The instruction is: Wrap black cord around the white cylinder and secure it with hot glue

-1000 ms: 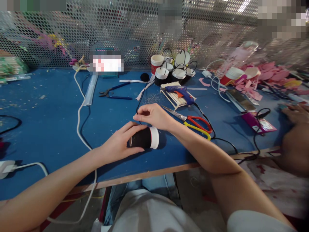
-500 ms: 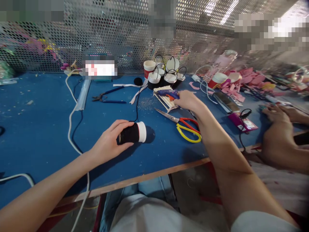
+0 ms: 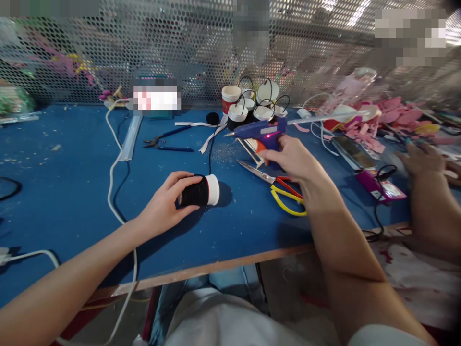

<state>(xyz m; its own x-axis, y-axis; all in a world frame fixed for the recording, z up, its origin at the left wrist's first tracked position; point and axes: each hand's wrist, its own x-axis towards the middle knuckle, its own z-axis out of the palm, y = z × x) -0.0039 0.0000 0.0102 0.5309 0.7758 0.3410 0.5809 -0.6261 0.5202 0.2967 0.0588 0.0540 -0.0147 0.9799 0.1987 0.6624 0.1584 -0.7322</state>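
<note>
Blue-topped table (image 3: 72,192), with contents as follows. One cup wrapped in black cord (image 3: 196,191), white rim exposed, lying on its side near the front edge, rim toward the right; the left hand (image 3: 167,202) grips its base end, thumb and fingers curled around opposite sides. One black cord (image 3: 211,156), running from the cup back toward a black round piece (image 3: 212,118) beside white strips. One blue glue gun (image 3: 257,131), small red light lit, clear glue stick (image 3: 320,117) projecting behind, nozzle pointing left; the right hand (image 3: 295,161) has its fingers closed about the handle, over a pale slatted rest (image 3: 248,150). One pair of scissors (image 3: 266,177), red and yellow handles, lying below the gun, partly covered by the right forearm. One pair of blue-handled pliers (image 3: 156,142), spread, farther left.
</note>
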